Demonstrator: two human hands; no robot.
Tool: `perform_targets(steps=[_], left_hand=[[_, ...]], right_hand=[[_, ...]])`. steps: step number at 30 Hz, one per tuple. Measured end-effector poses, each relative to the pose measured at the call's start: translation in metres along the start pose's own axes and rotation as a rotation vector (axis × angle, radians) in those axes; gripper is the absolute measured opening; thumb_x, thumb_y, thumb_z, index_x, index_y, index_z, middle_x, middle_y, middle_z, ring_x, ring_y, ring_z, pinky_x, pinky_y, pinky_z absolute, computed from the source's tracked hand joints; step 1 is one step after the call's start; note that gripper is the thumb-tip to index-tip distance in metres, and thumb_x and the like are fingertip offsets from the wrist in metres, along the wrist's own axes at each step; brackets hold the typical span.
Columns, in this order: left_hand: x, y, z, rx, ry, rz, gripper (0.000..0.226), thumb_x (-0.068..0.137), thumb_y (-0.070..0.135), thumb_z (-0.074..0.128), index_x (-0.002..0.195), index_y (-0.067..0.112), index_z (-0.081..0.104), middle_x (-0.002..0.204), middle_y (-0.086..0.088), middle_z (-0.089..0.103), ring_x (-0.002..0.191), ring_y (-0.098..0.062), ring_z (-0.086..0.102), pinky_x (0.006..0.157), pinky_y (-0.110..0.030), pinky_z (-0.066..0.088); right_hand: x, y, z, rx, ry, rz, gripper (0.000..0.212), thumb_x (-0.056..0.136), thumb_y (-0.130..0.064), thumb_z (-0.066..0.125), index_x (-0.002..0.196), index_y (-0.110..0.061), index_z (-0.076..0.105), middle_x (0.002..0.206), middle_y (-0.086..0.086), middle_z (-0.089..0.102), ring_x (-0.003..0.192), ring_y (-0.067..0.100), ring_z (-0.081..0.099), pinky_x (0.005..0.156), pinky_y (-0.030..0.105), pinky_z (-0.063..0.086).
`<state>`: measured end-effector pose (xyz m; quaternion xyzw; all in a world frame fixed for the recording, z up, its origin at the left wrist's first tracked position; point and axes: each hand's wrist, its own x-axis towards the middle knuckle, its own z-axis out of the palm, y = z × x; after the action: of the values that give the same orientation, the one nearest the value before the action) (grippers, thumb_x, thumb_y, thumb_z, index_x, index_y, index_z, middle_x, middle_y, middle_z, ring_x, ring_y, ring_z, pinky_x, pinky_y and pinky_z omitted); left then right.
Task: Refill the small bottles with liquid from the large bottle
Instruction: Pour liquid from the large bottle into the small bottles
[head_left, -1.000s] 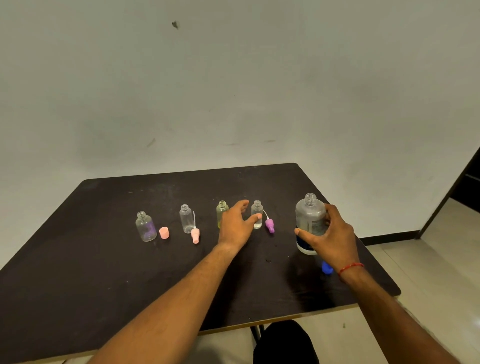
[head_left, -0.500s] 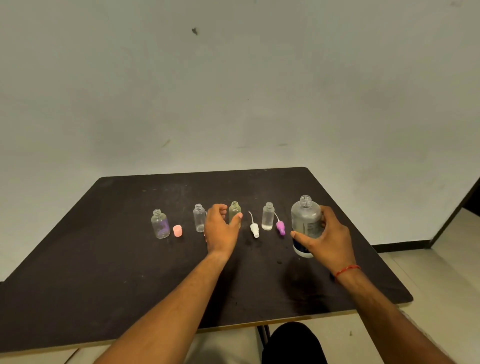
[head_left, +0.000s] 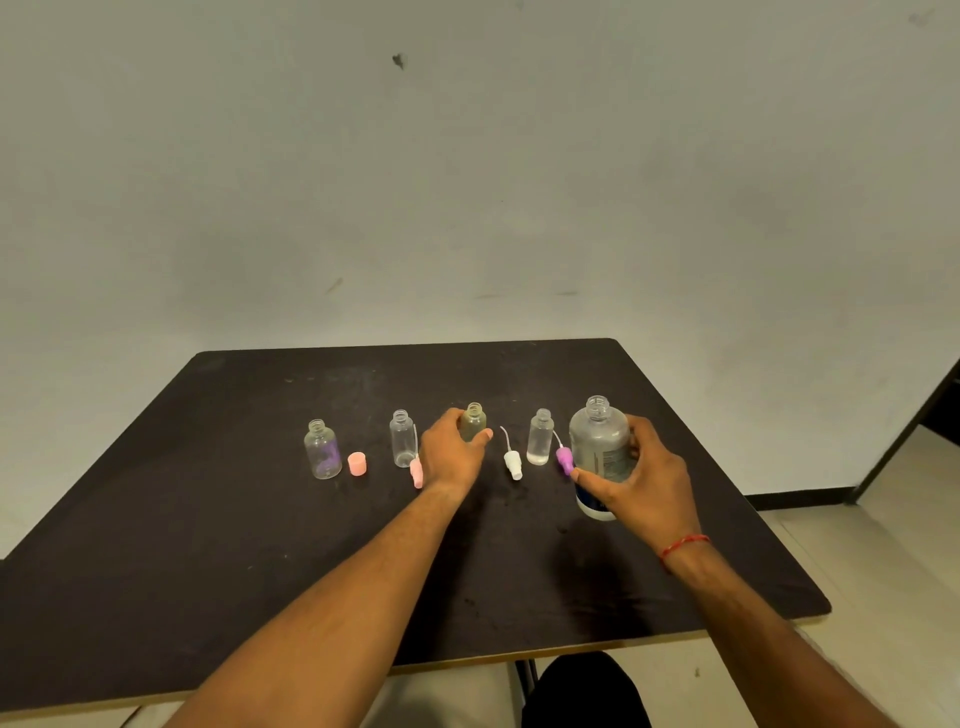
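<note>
My left hand (head_left: 451, 453) curled round the yellowish small bottle (head_left: 472, 422) mid-row on the dark surface (head_left: 208, 545), my right hand (head_left: 641, 475) gripping the uncapped large bottle (head_left: 598, 441) upright at the row's right end

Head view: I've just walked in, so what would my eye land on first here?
Two bare arms reach over a dark table: the right hand grips the uncapped large bottle at the right end of a row of bottles. The left hand curls round the yellowish bottle mid-row. A pink cap lies beside the leftmost bottle.
</note>
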<state>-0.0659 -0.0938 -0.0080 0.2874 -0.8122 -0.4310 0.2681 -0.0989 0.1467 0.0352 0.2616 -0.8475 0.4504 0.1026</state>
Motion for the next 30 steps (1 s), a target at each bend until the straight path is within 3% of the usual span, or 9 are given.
perform_targets(steps=[7,11,15,19,30], left_hand=[[-0.013,0.009,-0.018,-0.078,0.004,0.116,0.025,0.087,0.03,0.078,0.107,0.019,0.068,0.093,0.011,0.066,0.088,-0.006,0.064,0.08,-0.02,0.051],[-0.026,0.021,-0.028,-0.111,-0.021,0.221,0.029,0.086,0.031,0.08,0.112,0.023,0.071,0.097,0.015,0.068,0.091,-0.001,0.064,0.078,-0.007,0.045],[-0.037,0.031,-0.038,-0.104,-0.042,0.299,0.037,0.085,0.036,0.08,0.118,0.026,0.071,0.102,0.015,0.067,0.094,-0.002,0.063,0.083,-0.014,0.049],[-0.048,0.037,-0.046,-0.085,-0.06,0.337,0.041,0.085,0.038,0.08,0.122,0.025,0.069,0.102,0.016,0.063,0.093,-0.003,0.061,0.085,-0.018,0.051],[-0.061,0.04,-0.053,-0.059,-0.123,0.407,0.045,0.085,0.042,0.078,0.126,0.028,0.068,0.109,0.008,0.068,0.099,-0.008,0.062,0.091,-0.03,0.056]], right_hand=[[0.003,-0.01,0.006,-0.01,-0.022,-0.04,0.074,0.063,-0.042,0.088,0.125,-0.032,0.049,0.111,-0.01,0.062,0.096,0.009,0.06,0.082,0.016,0.05],[0.005,-0.02,0.006,-0.044,-0.044,-0.105,0.07,0.063,-0.043,0.086,0.123,-0.037,0.05,0.108,-0.015,0.063,0.095,0.008,0.062,0.081,0.019,0.053],[0.01,-0.025,0.003,-0.158,-0.085,-0.154,0.074,0.064,-0.052,0.082,0.128,-0.037,0.048,0.115,-0.011,0.064,0.1,0.01,0.062,0.086,0.033,0.057],[0.014,-0.031,-0.003,-0.314,-0.11,-0.172,0.076,0.066,-0.053,0.08,0.132,-0.039,0.045,0.114,-0.008,0.062,0.106,0.016,0.058,0.092,0.047,0.051],[0.02,-0.035,-0.017,-0.586,-0.119,-0.231,0.081,0.072,-0.06,0.074,0.141,-0.039,0.037,0.122,-0.002,0.057,0.116,0.021,0.05,0.093,0.045,0.046]])
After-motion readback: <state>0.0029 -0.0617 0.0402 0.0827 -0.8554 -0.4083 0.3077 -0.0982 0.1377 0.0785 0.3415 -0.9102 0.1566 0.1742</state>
